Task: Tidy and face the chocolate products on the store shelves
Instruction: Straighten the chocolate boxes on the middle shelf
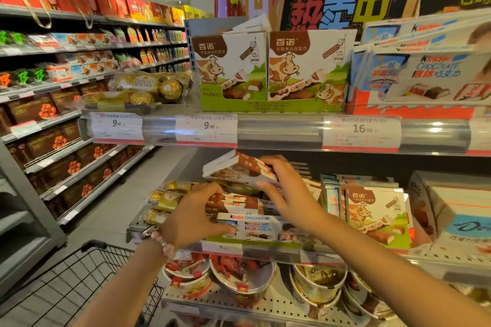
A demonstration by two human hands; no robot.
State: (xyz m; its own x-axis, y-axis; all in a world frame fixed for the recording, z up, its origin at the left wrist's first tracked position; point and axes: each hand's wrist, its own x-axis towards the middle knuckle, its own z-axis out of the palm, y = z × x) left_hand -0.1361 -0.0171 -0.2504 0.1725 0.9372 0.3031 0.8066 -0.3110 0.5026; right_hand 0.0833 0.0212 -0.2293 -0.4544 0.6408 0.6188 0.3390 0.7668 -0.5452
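Observation:
On the middle shelf, my right hand (287, 191) grips a small stack of brown-and-white cow-print chocolate boxes (233, 168), lifted and tilted above the shelf. My left hand (191, 216) holds a pile of flat boxes lying on the shelf: brown cow-print ones (233, 200) over Kinder Chocolate boxes (255, 225). An upright cow-print box (377, 216) faces front just right of my hands. Gold-wrapped bars (162, 200) lie at the shelf's left end.
The top shelf (279, 129) carries upright cow-print boxes (305, 66), Kinder boxes (430, 74) and Ferrero Rocher (148, 87). Tubs of wrapped sweets (239, 276) sit on the lower shelf. A black wire trolley (79, 279) stands at my lower left. An aisle with stocked shelves runs left.

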